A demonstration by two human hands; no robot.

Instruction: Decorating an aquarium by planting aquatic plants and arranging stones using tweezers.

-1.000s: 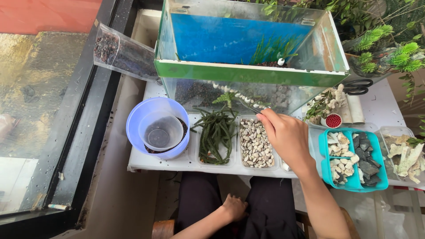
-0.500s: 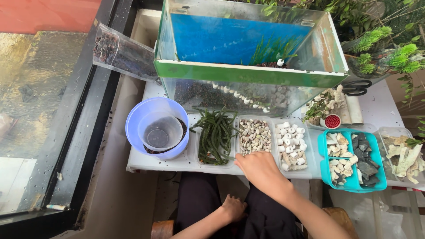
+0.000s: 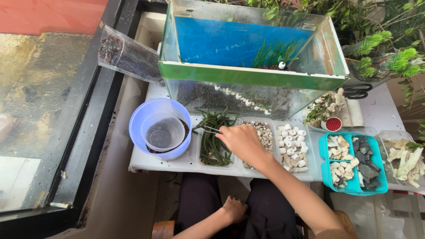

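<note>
My right hand [image 3: 242, 141] reaches left over a clear tray of mixed pebbles [image 3: 266, 131]. It pinches thin metal tweezers [image 3: 210, 129], whose tips lie over the neighbouring tray of green water plants [image 3: 211, 148]. My left hand [image 3: 233, 208] rests loosely curled on my lap, holding nothing. Behind the trays stands a glass aquarium [image 3: 248, 75] with a green rim, a blue back wall, dark gravel, a line of white stones and one green plant inside.
A blue bowl [image 3: 138, 129] holding a clear cup [image 3: 162, 132] stands left of the plant tray. To the right are a tray of white ceramic rings [image 3: 293, 148], a teal stone tray [image 3: 326, 177], pale coral pieces [image 3: 407, 159] and black scissors [image 3: 357, 92]. A dark-framed glass panel [image 3: 40, 110] lies left.
My right hand left the right-hand trays, drew back to the table's front edge, then moved left over the pebbles to the plant tray. My left hand stayed on my lap.
</note>
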